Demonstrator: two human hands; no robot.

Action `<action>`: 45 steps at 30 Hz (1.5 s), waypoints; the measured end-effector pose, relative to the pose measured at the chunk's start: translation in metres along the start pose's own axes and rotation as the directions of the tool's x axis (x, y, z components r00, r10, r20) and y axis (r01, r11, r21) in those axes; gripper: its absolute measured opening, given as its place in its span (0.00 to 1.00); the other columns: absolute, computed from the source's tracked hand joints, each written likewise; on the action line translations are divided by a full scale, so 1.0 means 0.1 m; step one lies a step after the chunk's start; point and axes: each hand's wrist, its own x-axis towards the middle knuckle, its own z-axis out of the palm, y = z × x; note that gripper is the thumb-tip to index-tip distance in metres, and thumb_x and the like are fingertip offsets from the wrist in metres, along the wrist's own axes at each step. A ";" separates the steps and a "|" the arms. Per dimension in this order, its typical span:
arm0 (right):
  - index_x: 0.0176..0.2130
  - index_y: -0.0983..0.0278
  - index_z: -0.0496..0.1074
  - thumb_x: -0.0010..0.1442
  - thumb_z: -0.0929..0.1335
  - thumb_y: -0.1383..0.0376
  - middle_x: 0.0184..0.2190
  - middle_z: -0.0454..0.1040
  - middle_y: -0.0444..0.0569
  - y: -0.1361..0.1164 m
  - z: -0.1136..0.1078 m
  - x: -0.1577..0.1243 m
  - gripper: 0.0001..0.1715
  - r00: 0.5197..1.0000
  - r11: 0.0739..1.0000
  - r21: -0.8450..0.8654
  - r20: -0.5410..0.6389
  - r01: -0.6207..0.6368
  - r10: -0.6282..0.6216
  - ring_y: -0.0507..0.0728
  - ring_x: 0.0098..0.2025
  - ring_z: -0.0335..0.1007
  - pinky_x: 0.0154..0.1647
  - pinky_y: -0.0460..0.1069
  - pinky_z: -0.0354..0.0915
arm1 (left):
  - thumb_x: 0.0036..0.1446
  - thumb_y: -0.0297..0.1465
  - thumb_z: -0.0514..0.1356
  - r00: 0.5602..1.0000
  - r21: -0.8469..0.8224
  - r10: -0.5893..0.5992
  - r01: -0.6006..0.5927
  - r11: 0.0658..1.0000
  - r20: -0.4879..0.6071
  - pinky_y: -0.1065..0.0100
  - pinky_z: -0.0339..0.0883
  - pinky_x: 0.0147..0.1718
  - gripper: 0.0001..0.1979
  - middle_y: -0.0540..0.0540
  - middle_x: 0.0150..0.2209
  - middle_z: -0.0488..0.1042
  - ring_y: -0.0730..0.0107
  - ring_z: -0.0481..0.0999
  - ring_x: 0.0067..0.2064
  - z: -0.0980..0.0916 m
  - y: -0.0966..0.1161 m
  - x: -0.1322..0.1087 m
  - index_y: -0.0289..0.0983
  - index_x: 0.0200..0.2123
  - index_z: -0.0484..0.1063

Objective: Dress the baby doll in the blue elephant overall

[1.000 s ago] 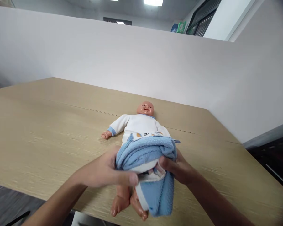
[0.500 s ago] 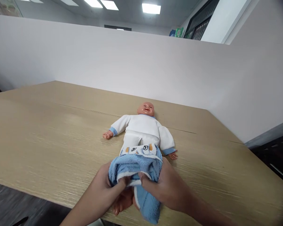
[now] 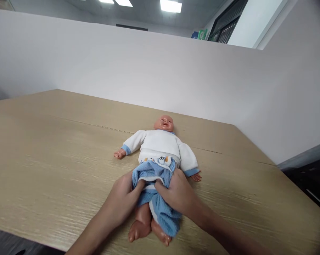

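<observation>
A baby doll point(image 3: 161, 143) in a white top with blue cuffs lies on its back, head away from me. Around its legs and hips is a bunched blue terry garment point(image 3: 163, 212) with white trim and a printed white band; it looks like doll trousers. My left hand point(image 3: 125, 191) is closed on the garment's left side, thumb tucked at the white-trimmed edge. On the right side my right hand point(image 3: 173, 189) grips it the same way. Both of the doll's bare feet show below the cloth. The fingers under the fabric are hidden.
The doll rests on a wooden table point(image 3: 69, 152) with seams across its top. A white partition wall point(image 3: 122, 67) rises behind the table. At the right stands a dark object point(image 3: 311, 177) beside the table edge.
Both hands have moved up the doll's body with the garment, whose printed band now sits against the hem of the white top. More of the doll's legs and feet shows.
</observation>
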 end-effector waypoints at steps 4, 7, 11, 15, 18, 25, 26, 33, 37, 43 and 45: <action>0.37 0.63 0.80 0.65 0.70 0.64 0.39 0.87 0.54 0.08 -0.01 0.18 0.08 0.998 0.996 -0.082 -0.050 -0.026 0.022 0.64 0.47 0.84 0.56 0.57 0.75 | 0.69 0.44 0.59 0.999 0.058 0.021 -0.019 0.998 -0.037 0.55 0.74 0.54 0.17 0.38 0.45 0.85 0.46 0.82 0.51 -0.03 0.02 0.12 0.37 0.41 0.78; 0.36 0.63 0.80 0.66 0.69 0.63 0.39 0.88 0.55 0.02 -0.08 0.24 0.09 1.000 1.000 -0.013 -0.025 -0.016 0.015 0.64 0.46 0.85 0.57 0.57 0.75 | 0.68 0.45 0.59 0.999 -0.009 0.020 -0.020 1.000 -0.030 0.56 0.75 0.54 0.17 0.39 0.45 0.84 0.46 0.82 0.52 -0.04 0.07 0.11 0.37 0.42 0.77; 0.42 0.60 0.83 0.66 0.71 0.64 0.43 0.88 0.53 -0.25 -0.24 0.12 0.08 0.999 0.990 0.139 0.028 0.013 -0.017 0.66 0.50 0.85 0.60 0.59 0.75 | 0.67 0.49 0.59 0.998 -0.124 -0.056 0.056 0.991 -0.002 0.57 0.77 0.51 0.20 0.41 0.44 0.85 0.46 0.83 0.51 -0.06 0.11 -0.12 0.38 0.43 0.78; 0.47 0.55 0.84 0.65 0.72 0.63 0.43 0.87 0.50 -0.48 -0.28 -0.19 0.12 0.989 0.987 0.159 0.145 -0.027 0.004 0.66 0.47 0.84 0.56 0.58 0.77 | 0.63 0.55 0.63 0.997 -0.154 -0.074 0.078 0.985 0.029 0.57 0.78 0.54 0.24 0.42 0.46 0.86 0.43 0.82 0.54 -0.08 0.02 -0.49 0.41 0.45 0.81; 0.41 0.56 0.84 0.60 0.75 0.57 0.39 0.86 0.54 -0.49 -0.21 -0.37 0.09 0.975 0.988 0.025 0.165 -0.155 0.148 0.68 0.40 0.83 0.42 0.58 0.78 | 0.67 0.58 0.59 0.995 -0.114 -0.085 0.089 0.989 0.043 0.61 0.79 0.45 0.25 0.44 0.36 0.84 0.48 0.83 0.44 -0.06 -0.09 -0.69 0.43 0.35 0.80; 0.47 0.59 0.83 0.63 0.71 0.61 0.46 0.86 0.52 -0.54 -0.16 -0.34 0.14 0.931 0.986 -0.044 0.323 -0.162 0.168 0.65 0.50 0.83 0.55 0.55 0.74 | 0.73 0.49 0.53 1.000 0.176 -0.014 0.017 0.984 -0.018 0.60 0.74 0.55 0.20 0.44 0.48 0.85 0.53 0.82 0.51 0.01 -0.26 -0.69 0.43 0.43 0.78; 0.49 0.58 0.83 0.63 0.70 0.62 0.49 0.86 0.52 -0.56 -0.16 -0.32 0.16 0.931 0.987 -0.043 0.327 -0.157 0.163 0.64 0.52 0.82 0.58 0.55 0.73 | 0.74 0.48 0.53 1.000 0.218 -0.006 0.009 0.976 -0.016 0.58 0.73 0.57 0.19 0.43 0.51 0.84 0.52 0.82 0.54 0.00 -0.27 -0.67 0.43 0.45 0.78; 0.58 0.53 0.78 0.60 0.71 0.63 0.57 0.83 0.47 -0.56 -0.10 -0.40 0.26 0.934 0.992 -0.013 0.334 -0.129 0.126 0.66 0.58 0.81 0.62 0.57 0.71 | 0.74 0.44 0.51 0.995 0.417 0.033 -0.069 0.906 0.093 0.47 0.66 0.63 0.18 0.43 0.44 0.85 0.46 0.83 0.55 -0.03 -0.45 -0.63 0.43 0.45 0.78; 0.53 0.57 0.80 0.61 0.71 0.62 0.49 0.86 0.51 -0.55 -0.07 -0.44 0.20 0.917 0.981 -0.081 0.351 -0.175 0.192 0.68 0.50 0.84 0.53 0.59 0.74 | 0.74 0.42 0.56 0.993 0.468 0.081 -0.114 0.876 0.088 0.47 0.68 0.60 0.14 0.44 0.49 0.84 0.48 0.81 0.55 0.01 -0.61 -0.65 0.44 0.43 0.79; 0.57 0.56 0.78 0.57 0.70 0.71 0.58 0.83 0.48 -0.49 -0.07 -0.42 0.29 0.954 0.986 0.140 0.295 -0.094 0.049 0.63 0.59 0.80 0.64 0.57 0.69 | 0.75 0.41 0.55 0.981 0.346 0.191 -0.176 0.922 -0.011 0.54 0.74 0.58 0.18 0.40 0.60 0.80 0.50 0.80 0.60 -0.03 -0.76 -0.71 0.43 0.59 0.78; 0.53 0.56 0.79 0.54 0.70 0.72 0.53 0.84 0.46 -0.47 -0.08 -0.42 0.27 0.968 0.974 0.206 0.248 -0.094 0.041 0.61 0.53 0.81 0.58 0.53 0.72 | 0.76 0.44 0.54 0.982 0.249 0.188 -0.176 0.952 -0.025 0.57 0.75 0.59 0.21 0.39 0.62 0.79 0.52 0.79 0.63 -0.06 -0.76 -0.73 0.42 0.64 0.75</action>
